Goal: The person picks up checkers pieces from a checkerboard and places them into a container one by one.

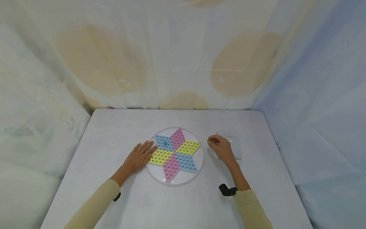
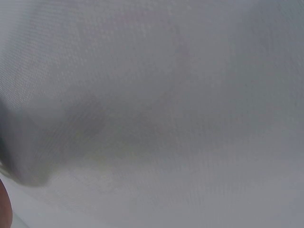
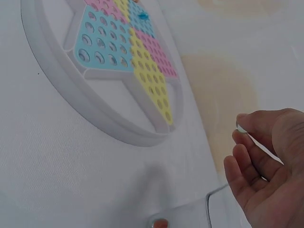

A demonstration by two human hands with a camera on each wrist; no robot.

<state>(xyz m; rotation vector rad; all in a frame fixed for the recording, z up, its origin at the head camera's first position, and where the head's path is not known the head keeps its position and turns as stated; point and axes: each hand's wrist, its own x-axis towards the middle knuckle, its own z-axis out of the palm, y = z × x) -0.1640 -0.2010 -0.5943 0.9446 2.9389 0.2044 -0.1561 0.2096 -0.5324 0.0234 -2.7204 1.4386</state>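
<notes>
A round white Chinese checkers board (image 1: 199,168) with pink, yellow and blue triangles lies on the table. One blue marble (image 1: 165,143) sits in its far-left blue triangle, seen also in the right wrist view. My left hand (image 1: 139,157) rests flat with spread fingers at the board's left rim. To the right of the board, my right hand (image 1: 221,148) is raised, pinching a small pale marble (image 3: 241,128) between thumb and index finger. Its other fingers are loosely bent. The left wrist view holds mostly blurred white table surface.
A clear plastic bag (image 1: 236,144) with a green edge lies beside the right hand. In the right wrist view an orange marble (image 3: 160,223) shows at the bottom. The white table (image 1: 114,127) meets hanging curtains at the back and both sides.
</notes>
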